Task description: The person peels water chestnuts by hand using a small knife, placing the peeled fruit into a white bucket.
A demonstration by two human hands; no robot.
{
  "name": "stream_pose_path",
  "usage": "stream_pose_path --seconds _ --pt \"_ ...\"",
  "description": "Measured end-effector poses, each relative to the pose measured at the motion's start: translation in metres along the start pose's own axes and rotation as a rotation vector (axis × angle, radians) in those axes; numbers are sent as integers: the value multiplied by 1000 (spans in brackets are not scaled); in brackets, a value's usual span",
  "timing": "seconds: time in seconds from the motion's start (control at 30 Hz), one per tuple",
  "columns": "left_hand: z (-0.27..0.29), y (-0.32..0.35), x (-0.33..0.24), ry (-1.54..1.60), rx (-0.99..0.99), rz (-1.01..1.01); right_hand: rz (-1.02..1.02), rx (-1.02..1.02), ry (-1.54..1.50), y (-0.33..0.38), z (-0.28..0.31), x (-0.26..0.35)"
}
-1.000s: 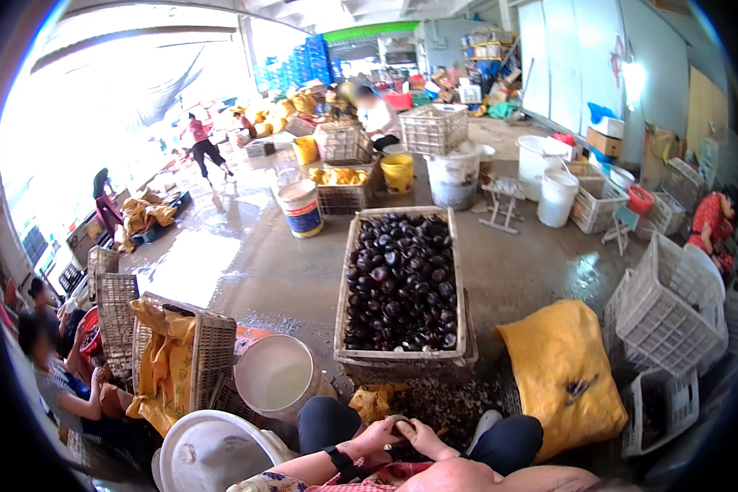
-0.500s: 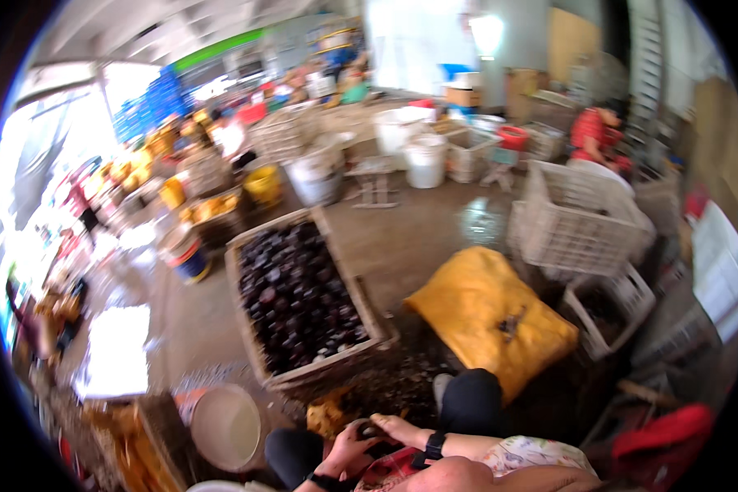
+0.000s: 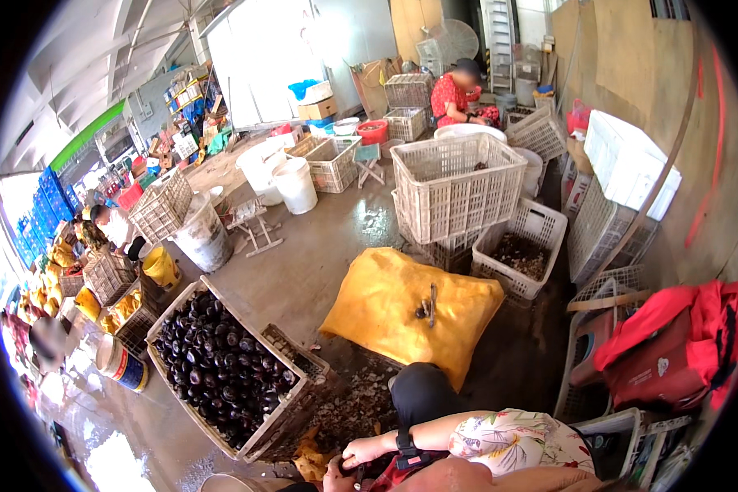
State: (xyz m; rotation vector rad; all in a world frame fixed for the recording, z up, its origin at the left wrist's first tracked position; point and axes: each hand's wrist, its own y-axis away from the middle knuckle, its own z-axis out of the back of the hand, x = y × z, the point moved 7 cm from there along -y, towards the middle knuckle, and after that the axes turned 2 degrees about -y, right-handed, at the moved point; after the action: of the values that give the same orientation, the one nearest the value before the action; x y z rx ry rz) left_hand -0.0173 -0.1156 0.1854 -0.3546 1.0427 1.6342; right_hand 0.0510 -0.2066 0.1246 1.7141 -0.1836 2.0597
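Water chestnuts [image 3: 221, 369] fill a crate [image 3: 277, 416] at ten o'clock from left hand [image 3: 336, 477] and right hand [image 3: 364, 450]; likely firm, slippery, best held by their sides; what the fingers [image 3: 350, 460] hold cannot be told.

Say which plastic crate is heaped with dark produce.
The pale rectangular plastic crate at lower left; no other shows such a heap of glossy, dark, round produce.

Lower right of the frame: a bulky red bag [image 3: 660, 357]. Above it, toward the right edge, a white box [image 3: 631, 160] on top of a grey crate [image 3: 603, 234]. Top centre: a round caged fan [image 3: 457, 39], a ladder [image 3: 501, 49] and a person in red [image 3: 449, 97]. Upper middle: a red tub [image 3: 373, 133], a green-topped stool [image 3: 369, 153], two white buckets [image 3: 295, 193]. Far left: a blue stack [image 3: 51, 209].
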Motion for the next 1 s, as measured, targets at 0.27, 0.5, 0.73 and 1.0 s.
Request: stream_pose_path --seconds 0.27,0.5,0.73,1.0 --pt "-8 -33 48 324 -94 -34 -194 -14 -832 12 -10 4" --pt "4 -31 50 651 -162 -61 -334 -222 -754 18 18 -13" --pt "3 -30 57 766 -206 42 82 -388 -129 17 22 12" --pt "3 -11 37 1000 -189 133 101 -489 -71 22 30 23"
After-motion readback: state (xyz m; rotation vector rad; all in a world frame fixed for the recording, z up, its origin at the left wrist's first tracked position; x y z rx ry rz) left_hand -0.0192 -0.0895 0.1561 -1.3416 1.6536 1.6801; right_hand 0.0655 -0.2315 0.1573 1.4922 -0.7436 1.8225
